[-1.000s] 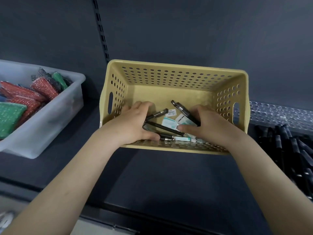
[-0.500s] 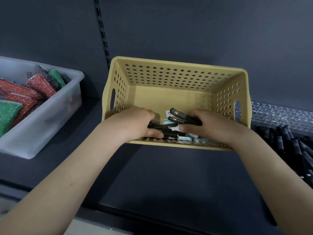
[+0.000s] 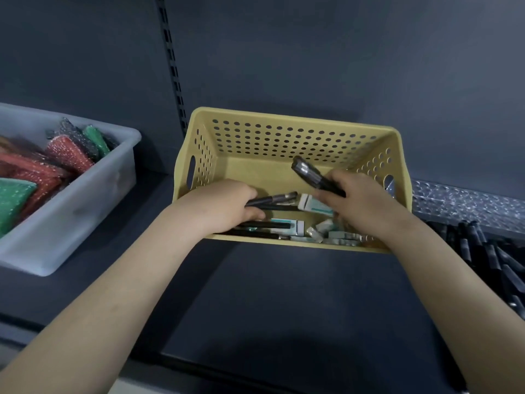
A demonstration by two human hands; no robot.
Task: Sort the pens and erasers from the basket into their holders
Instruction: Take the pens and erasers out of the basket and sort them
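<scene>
- Both hands are inside the yellow perforated basket (image 3: 284,132) on the shelf (image 3: 284,294); the right hand (image 3: 366,206) has its fingers closed on a bundle of black pens (image 3: 312,174), tips pointing up and away
- The left hand (image 3: 227,206) grips more black pens (image 3: 272,199) low in the basket
- Risk: a loosely held bundle may fan out, dropping a pen back among the erasers (image 3: 315,206)
- An eraser could get scooped up with the pens and land in the pen tray (image 3: 488,251) at right, mis-sorted
</scene>
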